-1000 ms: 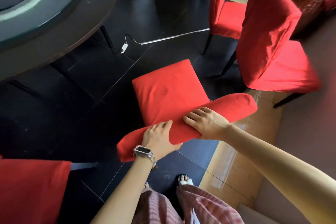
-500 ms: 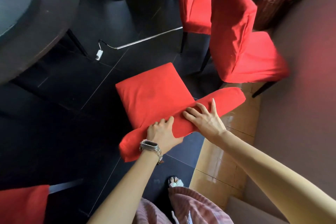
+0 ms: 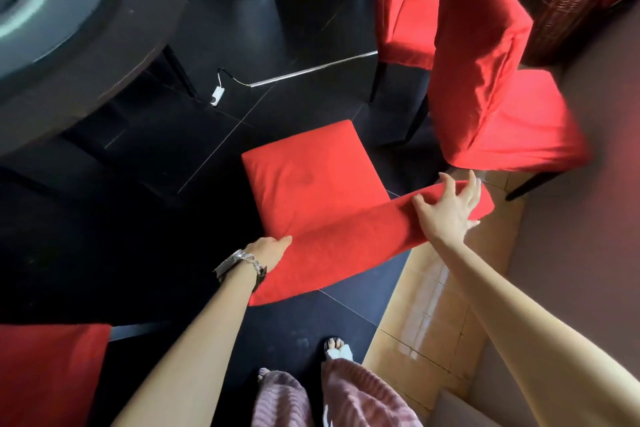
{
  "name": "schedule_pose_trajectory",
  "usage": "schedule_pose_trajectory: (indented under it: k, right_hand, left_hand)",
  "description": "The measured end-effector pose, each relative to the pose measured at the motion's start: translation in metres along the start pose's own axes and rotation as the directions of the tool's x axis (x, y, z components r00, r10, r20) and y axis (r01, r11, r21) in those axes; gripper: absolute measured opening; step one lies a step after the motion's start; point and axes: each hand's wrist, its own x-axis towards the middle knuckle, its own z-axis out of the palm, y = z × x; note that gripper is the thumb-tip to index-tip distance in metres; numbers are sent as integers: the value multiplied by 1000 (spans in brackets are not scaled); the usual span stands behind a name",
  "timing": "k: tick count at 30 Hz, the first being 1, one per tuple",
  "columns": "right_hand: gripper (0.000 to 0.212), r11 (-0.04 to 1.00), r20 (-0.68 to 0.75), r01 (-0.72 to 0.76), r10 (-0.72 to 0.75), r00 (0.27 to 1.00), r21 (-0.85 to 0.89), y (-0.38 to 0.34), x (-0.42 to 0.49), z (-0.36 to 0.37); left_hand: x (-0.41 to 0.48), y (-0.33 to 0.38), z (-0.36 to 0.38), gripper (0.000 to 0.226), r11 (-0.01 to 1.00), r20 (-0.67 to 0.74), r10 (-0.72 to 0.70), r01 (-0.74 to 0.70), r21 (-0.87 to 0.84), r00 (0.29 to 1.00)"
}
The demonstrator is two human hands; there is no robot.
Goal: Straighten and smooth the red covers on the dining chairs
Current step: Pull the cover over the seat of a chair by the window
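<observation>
Well to the left of both hands, a dark round worktop point(image 3: 131, 28) fills the upper corner. A red covered seat corner point(image 3: 48, 374) shows at the lower edge. On the black floor point(image 3: 138, 218), beyond the left hand, lies a small white plug point(image 3: 217, 95) on a cable. Any marking on it is too small to read.

Left hand point(image 3: 270, 251): placed at the left end of the chair's backrest top, touching the red cover point(image 3: 346, 243). The fingers pass behind the cloth, so it cannot be told whether the grip is closed on it. A wristwatch point(image 3: 235, 262) sits on this wrist, its face blurred and unreadable.

Red cover: stretched over the backrest top, running as a band from the left hand to the right hand. The covered seat point(image 3: 311, 177) lies just beyond the band, between the two hands. A sandalled foot point(image 3: 337, 350) stands on the floor nearer the person.

Right hand point(image 3: 450, 210): palm down on the cover near its right end. The grip is wide, with fingers straight and spread, holding nothing.

Beyond the right hand stands a second covered chair point(image 3: 485, 62). A third covered chair point(image 3: 405, 10) stands behind it to the left. A wicker basket point(image 3: 564, 10) sits at the far upper right.
</observation>
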Motion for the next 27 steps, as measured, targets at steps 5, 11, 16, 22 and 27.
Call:
schedule_pose_trajectory:
  k: [5,11,16,22,27]
  right_hand:
    - [68,980,-147,-84,111,983,181,-6,3,8]
    - [74,853,-381,-253,445,811,457,-8,11,5]
    - [88,566,-14,-492,665,746,661,-3,12,3]
    - [79,589,66,-559,652,756,584,1,31,-21]
    - [37,665,207,-524,498,842,532,2,28,-21]
  left_hand:
    - [-12,-25,-7,90,757,301,-161,313,-573,940]
    - [-12,-46,1,76,442,491,-80,472,-762,867]
    - [-17,-47,2,54,308,497,10,470,-827,868]
    - [-17,-43,4,44,267,433,25,411,-872,901]
    - [-12,-51,-2,30,259,391,60,364,-895,918]
